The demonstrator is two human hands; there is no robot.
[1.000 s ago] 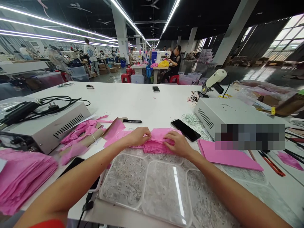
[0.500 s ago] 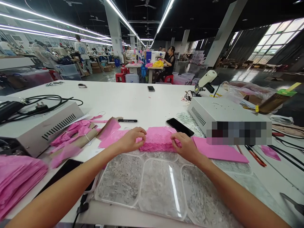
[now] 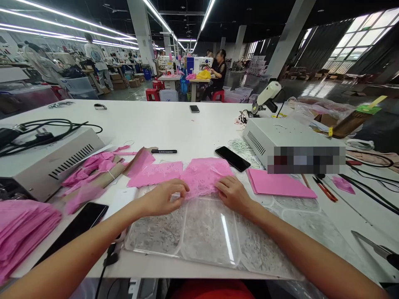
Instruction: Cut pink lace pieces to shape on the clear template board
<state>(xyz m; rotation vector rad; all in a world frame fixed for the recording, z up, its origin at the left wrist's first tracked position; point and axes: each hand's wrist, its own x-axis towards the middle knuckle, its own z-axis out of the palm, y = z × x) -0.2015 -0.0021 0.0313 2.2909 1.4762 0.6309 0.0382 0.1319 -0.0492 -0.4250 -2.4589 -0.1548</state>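
Note:
A piece of pink lace fabric lies in front of me, its near edge over a clear mat with rounded panels. My left hand is at its lower left corner, fingers curled in and tips against the lace edge. At the lower right edge, my right hand pinches the lace between thumb and fingers. Left of it lies a flatter pink lace piece. A stack of smooth pink sheets sits to the right of my right hand.
Grey metal boxes stand left and right. Around the work lie a black phone, a marker pen, orange-handled snips, pink scraps and a folded pink pile. A person sits at a sewing machine beyond the table.
Both hands have come closer to me along with the lace, whose near edge now lies flatter over the mat. The camera view has also tilted down somewhat.

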